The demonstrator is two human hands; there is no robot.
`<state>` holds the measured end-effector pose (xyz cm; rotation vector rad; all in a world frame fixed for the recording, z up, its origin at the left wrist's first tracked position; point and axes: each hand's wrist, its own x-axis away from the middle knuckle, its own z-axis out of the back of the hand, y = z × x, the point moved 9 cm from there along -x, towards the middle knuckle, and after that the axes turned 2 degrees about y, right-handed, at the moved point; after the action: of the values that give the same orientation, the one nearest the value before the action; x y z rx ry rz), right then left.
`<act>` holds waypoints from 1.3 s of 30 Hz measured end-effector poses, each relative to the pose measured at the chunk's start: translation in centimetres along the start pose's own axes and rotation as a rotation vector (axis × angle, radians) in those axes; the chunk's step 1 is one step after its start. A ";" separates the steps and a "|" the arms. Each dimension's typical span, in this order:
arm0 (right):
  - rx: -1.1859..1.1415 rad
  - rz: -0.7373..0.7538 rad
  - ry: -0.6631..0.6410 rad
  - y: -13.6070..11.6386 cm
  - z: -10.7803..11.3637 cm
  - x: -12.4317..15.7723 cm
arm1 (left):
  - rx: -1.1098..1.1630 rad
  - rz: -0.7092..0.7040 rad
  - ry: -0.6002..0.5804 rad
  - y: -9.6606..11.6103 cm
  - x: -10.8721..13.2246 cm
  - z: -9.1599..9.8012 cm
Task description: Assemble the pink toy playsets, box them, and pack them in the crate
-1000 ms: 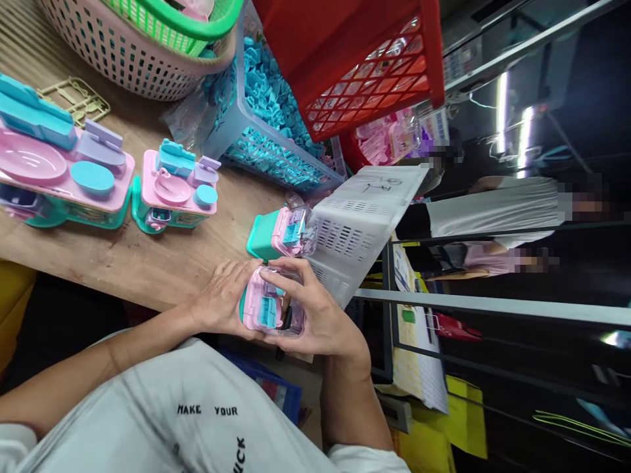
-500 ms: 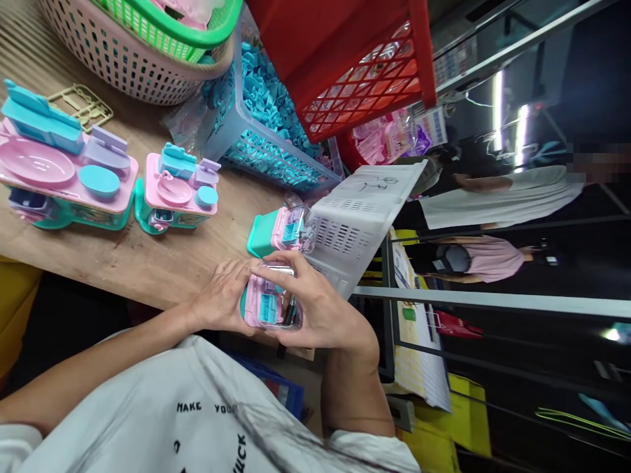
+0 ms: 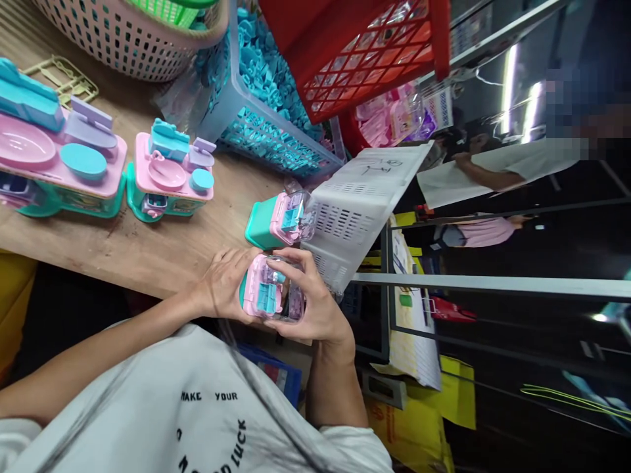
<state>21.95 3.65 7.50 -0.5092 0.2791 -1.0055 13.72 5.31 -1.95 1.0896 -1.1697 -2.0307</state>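
Item in hand: a small pink and teal toy unit with a clear plastic cover, held just off the near edge of the worktop, in front of your chest. Your left hand cups its teal end, the grip closed on it with the fingers lying against the side. Your right hand wraps the clear end from the other side, its fingers curled over the top, that grip likewise closed on the unit. Whether the clear cover is fully seated cannot be told; the plastic is blurred and partly under your fingers. Just beyond, a second unit of the same kind lies on the worktop, touching or nearly touching a white slotted basket that leans at the worktop's edge. Further out sits a blue basket filled with teal parts, with a red crate over it. To your left stand two assembled toy kitchens, the smaller one near, the larger one beside it. A pink round basket sits at the far corner. Other people stand well apart in the background.
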 end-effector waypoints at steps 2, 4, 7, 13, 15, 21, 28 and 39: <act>0.004 -0.017 -0.038 -0.1 0.0 -0.3 | 0.003 -0.016 0.022 0.0 0.1 0.1; 0.007 -0.023 -0.079 -0.3 0.0 -0.7 | 0.003 -0.030 0.037 0.0 0.1 0.2; 0.021 -0.039 -0.134 -0.6 0.0 -1.2 | 0.003 -0.024 0.027 0.0 0.0 0.2; 0.049 -0.062 -0.174 -1.3 0.1 -1.8 | 0.030 -0.014 0.027 0.1 -0.1 0.4; 0.045 -0.074 -0.172 -1.2 0.0 -1.7 | 0.028 -0.012 0.039 0.0 0.0 0.5; -0.044 -0.112 -0.058 0.3 -0.4 -0.3 | 0.023 0.000 0.032 -0.3 0.2 0.3; -0.033 -0.025 -0.100 1.7 -0.7 0.1 | 0.010 -0.025 0.085 -0.6 0.2 -0.2; 0.049 -0.006 -0.118 -0.8 0.4 -1.1 | 0.021 0.004 0.019 -0.4 -0.1 -0.2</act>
<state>20.97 4.35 8.22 -0.5229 0.1471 -0.9814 13.87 5.47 -2.33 1.1132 -1.1847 -2.0057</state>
